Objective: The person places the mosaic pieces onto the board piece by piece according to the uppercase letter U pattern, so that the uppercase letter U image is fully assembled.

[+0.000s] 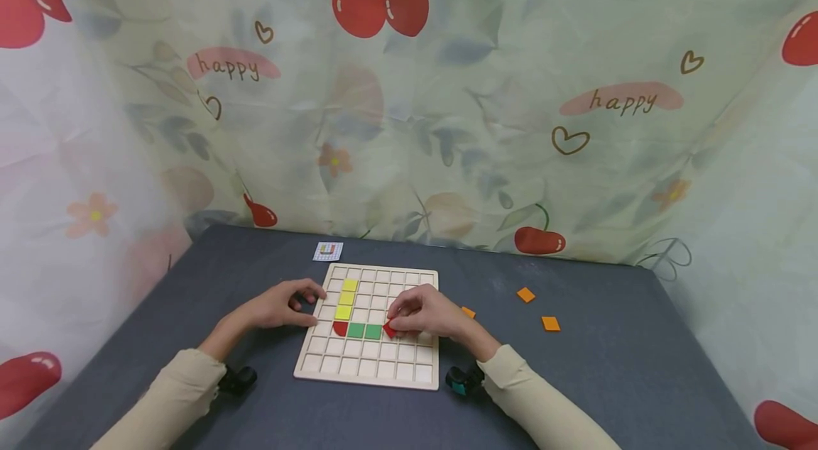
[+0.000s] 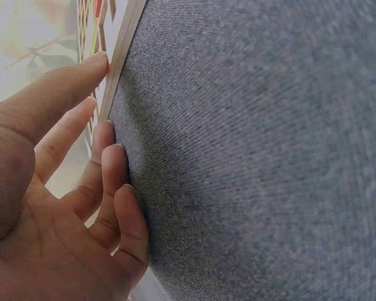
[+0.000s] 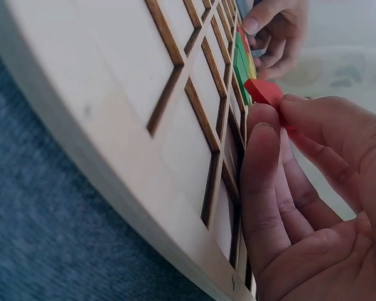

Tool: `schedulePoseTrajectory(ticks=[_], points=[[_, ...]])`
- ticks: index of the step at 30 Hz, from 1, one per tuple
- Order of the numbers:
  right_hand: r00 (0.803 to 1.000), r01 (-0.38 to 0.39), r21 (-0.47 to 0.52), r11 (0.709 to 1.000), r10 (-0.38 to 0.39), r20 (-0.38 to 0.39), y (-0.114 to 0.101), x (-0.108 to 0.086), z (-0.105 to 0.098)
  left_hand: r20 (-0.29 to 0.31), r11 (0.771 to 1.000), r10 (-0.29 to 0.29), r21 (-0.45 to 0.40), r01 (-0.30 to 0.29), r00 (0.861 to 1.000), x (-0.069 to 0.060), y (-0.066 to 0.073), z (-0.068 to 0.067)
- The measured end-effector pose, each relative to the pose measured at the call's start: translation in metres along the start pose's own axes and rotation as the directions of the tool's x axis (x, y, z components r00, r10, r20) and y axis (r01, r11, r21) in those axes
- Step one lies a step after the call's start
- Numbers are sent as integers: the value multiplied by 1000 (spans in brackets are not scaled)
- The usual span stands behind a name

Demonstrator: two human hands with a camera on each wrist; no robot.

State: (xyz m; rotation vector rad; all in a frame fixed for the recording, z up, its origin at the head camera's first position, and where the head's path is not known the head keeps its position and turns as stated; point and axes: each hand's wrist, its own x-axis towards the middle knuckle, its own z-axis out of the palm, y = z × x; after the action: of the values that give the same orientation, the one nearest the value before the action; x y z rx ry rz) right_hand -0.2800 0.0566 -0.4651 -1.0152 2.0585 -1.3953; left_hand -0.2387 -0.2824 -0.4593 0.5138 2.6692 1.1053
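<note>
Right hand [image 1: 427,311], nearly closed, pinches a red piece [image 3: 264,92].

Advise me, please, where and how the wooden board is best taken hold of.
Probably by its left and right edges, one hand from each side: the board lies flat on the table, its thin edges exposed. The left hand is at the left edge; the right hand would need to release its red piece.

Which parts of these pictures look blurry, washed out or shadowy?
Left wrist: the backdrop looks washed out at upper left, and a shadow lies on the grey cloth beside the left hand. Right wrist: the near rim of the board looks soft and bowed. Head: light fairly even, but the small card too tiny to read.
</note>
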Motion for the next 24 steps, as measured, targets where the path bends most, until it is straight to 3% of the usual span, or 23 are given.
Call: schedulePoseTrajectory(ticks=[10,24], points=[[1000,-20,0,1000,20,-10,0,1,1,1,1000,-1,-2,1,1000,0,1,-1],[999,12,-162,987,-18,-38,2,-1,3,-2,1000,-1,-5,1,1000,0,0,0]])
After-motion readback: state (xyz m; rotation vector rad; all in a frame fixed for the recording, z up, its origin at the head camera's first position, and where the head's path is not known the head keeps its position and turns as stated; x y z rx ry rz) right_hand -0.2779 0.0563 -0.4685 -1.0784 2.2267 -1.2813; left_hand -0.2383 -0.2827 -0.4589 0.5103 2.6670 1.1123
